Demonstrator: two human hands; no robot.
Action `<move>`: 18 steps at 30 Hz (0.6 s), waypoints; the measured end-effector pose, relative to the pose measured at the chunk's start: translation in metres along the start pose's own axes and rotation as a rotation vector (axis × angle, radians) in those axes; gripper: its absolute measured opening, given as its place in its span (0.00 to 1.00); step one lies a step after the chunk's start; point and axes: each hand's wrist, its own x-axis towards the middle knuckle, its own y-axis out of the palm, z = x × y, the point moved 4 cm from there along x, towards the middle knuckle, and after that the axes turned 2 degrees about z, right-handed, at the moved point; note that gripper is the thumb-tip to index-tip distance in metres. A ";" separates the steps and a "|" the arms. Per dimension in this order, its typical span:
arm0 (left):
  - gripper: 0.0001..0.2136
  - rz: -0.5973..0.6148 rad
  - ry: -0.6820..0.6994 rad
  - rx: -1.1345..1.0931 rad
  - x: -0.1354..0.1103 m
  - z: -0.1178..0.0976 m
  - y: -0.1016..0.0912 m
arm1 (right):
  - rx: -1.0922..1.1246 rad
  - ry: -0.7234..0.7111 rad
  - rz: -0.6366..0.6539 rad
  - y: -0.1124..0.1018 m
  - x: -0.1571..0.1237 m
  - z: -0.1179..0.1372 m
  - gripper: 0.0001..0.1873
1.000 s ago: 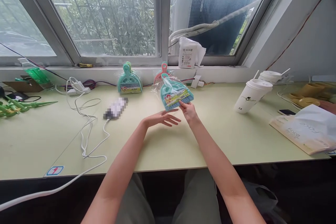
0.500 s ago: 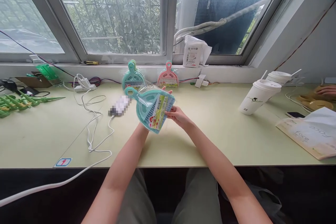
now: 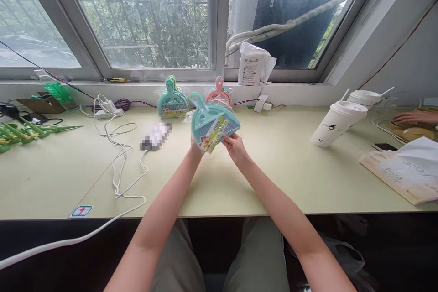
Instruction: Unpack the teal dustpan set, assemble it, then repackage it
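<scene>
I hold a small teal dustpan-and-brush set in clear wrap above the middle of the pale green table. Its handle points up and left. My left hand grips it from behind at the lower left, mostly hidden by the pack. My right hand pinches its lower right corner by the printed label. Behind it, leaning at the window ledge, stand another teal set and a pink set.
White cables and a blurred device lie left of centre. Green plastic pieces sit far left. Two lidded paper cups stand at right, with a paper bag and another person's hand beyond.
My right hand lifted the teal set from near the ledge toward me. My left hand, open a second ago, took hold of it. The pack was turned sideways, then back with its handle upward.
</scene>
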 end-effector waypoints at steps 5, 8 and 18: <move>0.28 0.154 -0.030 0.121 0.001 -0.005 0.002 | 0.065 -0.039 -0.187 -0.028 0.013 0.003 0.12; 0.31 0.104 -0.012 0.269 0.003 0.007 0.000 | 0.041 0.004 -0.125 -0.034 0.017 0.006 0.13; 0.24 0.086 0.067 0.324 -0.001 0.017 0.012 | -0.064 -0.048 -0.208 -0.039 0.017 0.003 0.20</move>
